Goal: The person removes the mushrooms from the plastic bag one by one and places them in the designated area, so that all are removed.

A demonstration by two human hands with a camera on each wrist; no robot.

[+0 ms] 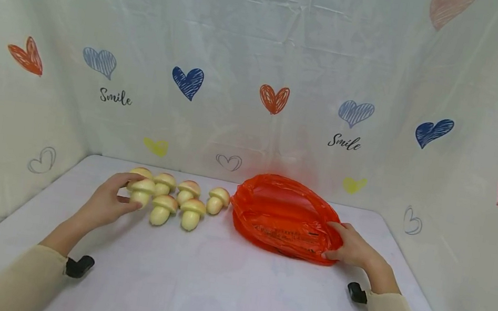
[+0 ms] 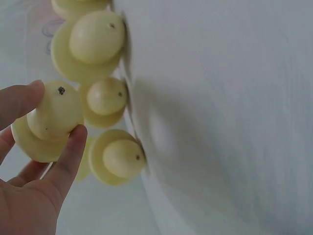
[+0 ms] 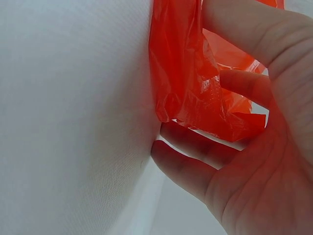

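Note:
My left hand (image 1: 105, 203) pinches a toy mushroom (image 1: 141, 191) with a pale yellow stem and rounded cap, at the left of the table. In the left wrist view, thumb and fingers press this mushroom (image 2: 57, 110) from both sides, its stem end facing the camera. Close beside it stand several similar mushrooms (image 1: 163, 210) in two rough rows. At the right, my right hand (image 1: 350, 248) grips the edge of a red plastic bag (image 1: 278, 234) whose mouth gapes towards me. The right wrist view shows the bag's film (image 3: 181, 63) between thumb and fingers, with two lower fingers outside it.
A white table (image 1: 211, 288) lies under everything. Behind and beside it hangs a pale curtain (image 1: 245, 43) printed with hearts and the word "Smile". The bag stands just right of the nearest mushroom (image 1: 217, 200), close to the table's back edge.

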